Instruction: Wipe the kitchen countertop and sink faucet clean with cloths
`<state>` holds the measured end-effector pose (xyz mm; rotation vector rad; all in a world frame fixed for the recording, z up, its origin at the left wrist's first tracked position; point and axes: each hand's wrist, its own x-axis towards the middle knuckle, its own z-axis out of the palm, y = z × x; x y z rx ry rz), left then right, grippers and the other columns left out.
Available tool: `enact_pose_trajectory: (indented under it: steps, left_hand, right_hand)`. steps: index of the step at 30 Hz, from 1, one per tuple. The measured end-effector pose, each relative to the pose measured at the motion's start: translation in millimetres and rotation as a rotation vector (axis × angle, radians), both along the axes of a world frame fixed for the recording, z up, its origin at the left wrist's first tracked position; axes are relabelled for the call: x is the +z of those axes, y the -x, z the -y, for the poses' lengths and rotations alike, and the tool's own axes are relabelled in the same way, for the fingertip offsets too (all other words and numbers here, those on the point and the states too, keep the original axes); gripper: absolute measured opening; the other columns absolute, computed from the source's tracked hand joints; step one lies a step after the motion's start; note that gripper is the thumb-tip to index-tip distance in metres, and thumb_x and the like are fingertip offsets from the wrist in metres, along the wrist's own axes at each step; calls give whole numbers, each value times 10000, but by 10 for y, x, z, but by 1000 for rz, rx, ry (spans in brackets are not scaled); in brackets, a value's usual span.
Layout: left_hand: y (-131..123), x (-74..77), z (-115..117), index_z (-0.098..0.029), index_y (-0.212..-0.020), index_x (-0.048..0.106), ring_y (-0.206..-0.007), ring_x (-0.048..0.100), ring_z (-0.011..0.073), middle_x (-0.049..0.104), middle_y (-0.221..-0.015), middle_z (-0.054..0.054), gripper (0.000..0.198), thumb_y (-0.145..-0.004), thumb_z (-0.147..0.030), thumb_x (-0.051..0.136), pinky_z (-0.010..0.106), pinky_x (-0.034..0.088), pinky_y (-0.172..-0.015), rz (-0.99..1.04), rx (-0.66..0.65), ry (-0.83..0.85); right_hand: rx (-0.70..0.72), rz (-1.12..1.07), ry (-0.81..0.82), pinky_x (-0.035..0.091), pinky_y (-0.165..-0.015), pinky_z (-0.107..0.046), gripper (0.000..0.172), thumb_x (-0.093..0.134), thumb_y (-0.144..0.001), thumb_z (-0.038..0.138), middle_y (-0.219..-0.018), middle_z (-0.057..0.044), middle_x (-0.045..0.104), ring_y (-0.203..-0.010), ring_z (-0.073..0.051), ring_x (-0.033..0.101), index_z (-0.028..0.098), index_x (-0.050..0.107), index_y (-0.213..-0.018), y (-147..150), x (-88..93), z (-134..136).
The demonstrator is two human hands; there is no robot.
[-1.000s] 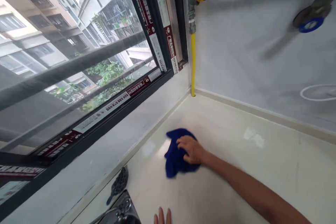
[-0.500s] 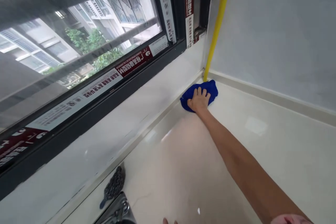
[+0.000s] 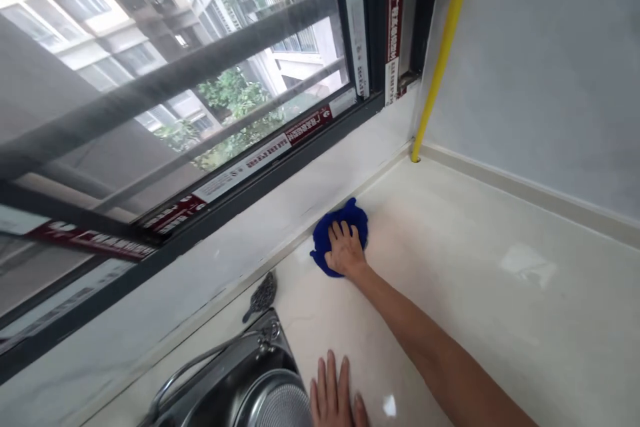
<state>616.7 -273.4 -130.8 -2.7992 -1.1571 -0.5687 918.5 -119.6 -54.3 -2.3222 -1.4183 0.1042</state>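
My right hand (image 3: 346,250) presses a bunched blue cloth (image 3: 323,257) against the pale countertop (image 3: 450,320), its fingers bent into the fabric. The cloth lies close to the strip at the base of the window wall. Lower down, my left hand (image 3: 334,395) rests flat on the counter, fingers stretched and holding nothing. Beside it is the steel sink (image 3: 240,355), with a metal basket strainer (image 3: 286,407) showing at the bottom edge. A dark grey, knobbly scrubber (image 3: 263,293) with a short narrow end lies behind the sink's corner.
A yellow pipe (image 3: 440,73) comes down through the counter in the far corner. The dark window frame (image 3: 280,170) runs along the left above a low white wall. A curved faucet (image 3: 193,361) reaches over the sink. A grey wall (image 3: 540,67) bounds the right.
My right hand has drawn the blue cloth away from the pipe's base, along the wall towards the sink. More of my left hand and the sink now shows as the view has shifted.
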Motion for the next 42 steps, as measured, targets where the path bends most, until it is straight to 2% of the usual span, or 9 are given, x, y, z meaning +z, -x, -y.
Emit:
enact_pose_trajectory:
  steps: [5, 10, 15, 18, 20, 23, 32, 37, 42]
  left_hand:
    - [-20, 121, -7, -290, -1616, 336, -1496, 460, 316, 469, -1632, 94, 703, -945, -166, 506, 561, 485, -1131, -2, -54, 17]
    - [-36, 228, 43, -181, -1575, 400, -1473, 476, 325, 501, -1593, 184, 632, -949, -176, 488, 556, 494, -1111, 166, -70, 42]
    - [-47, 389, 123, -184, -1288, 611, -1085, 680, 229, 730, -1159, 120, 352, -981, -196, 438, 396, 570, -914, 371, -272, 157]
    - [-75, 444, 167, -229, -1054, 645, -807, 653, 192, 722, -889, 34, 263, -976, -147, 408, 343, 519, -737, 386, -344, 291]
    - [-100, 445, 188, -237, -972, 633, -733, 619, 194, 696, -807, 18, 248, -967, -132, 408, 341, 463, -679, 401, -336, 313]
    - [-129, 421, 205, -233, -935, 622, -730, 605, 198, 685, -789, 24, 227, -965, -136, 419, 343, 433, -684, 428, -287, 327]
    - [-148, 419, 197, -228, -927, 605, -709, 612, 176, 681, -768, 20, 196, -929, -120, 442, 318, 432, -656, 496, -281, 353]
    - [-141, 345, 222, -231, -857, 587, -662, 595, 190, 652, -706, 36, 202, -933, -146, 420, 327, 412, -599, 481, -237, 319]
    - [-127, 343, 234, -244, -905, 625, -687, 619, 188, 691, -743, 35, 231, -937, -142, 420, 335, 448, -642, 524, -233, 392]
  right_hand:
    - [249, -78, -9, 168, -1244, -538, 753, 526, -828, 321, -1672, -122, 396, -1519, -360, 307, 127, 456, -1552, 650, 9, 176]
    - [496, -120, -23, 168, -1264, -511, 723, 542, -812, 296, -1652, -52, 442, -1506, -315, 345, 218, 504, -1530, 885, -20, 569]
    - [720, -140, -8, 175, -1275, -545, 791, 560, -717, 221, -1633, -33, 473, -1499, -306, 376, 263, 535, -1506, 805, -165, 1280]
    - [836, -123, 15, 192, -1274, -584, 886, 544, -614, 186, -1627, -36, 479, -1491, -311, 396, 258, 535, -1497, 740, -250, 1687]
    - [830, -110, 22, 200, -1275, -597, 921, 529, -581, 174, -1637, -48, 463, -1495, -314, 392, 240, 524, -1500, 746, -264, 1783]
    - [754, -94, 20, 196, -1284, -581, 886, 529, -595, 167, -1647, -62, 447, -1504, -309, 375, 216, 540, -1479, 856, -220, 1558]
    - [592, -45, 19, 165, -1266, -519, 728, 571, -770, 278, -1648, -41, 443, -1481, -320, 346, 248, 531, -1496, 1387, -29, 140]
    - [489, -33, 47, 192, -1224, -511, 693, 526, -837, 314, -1656, -51, 424, -1461, -324, 329, 227, 492, -1523, 1532, 48, -247]
    - [531, -13, 80, 273, -1128, -488, 665, 491, -867, 307, -1635, -9, 456, -1394, -315, 375, 281, 494, -1532, 1300, 68, -384]
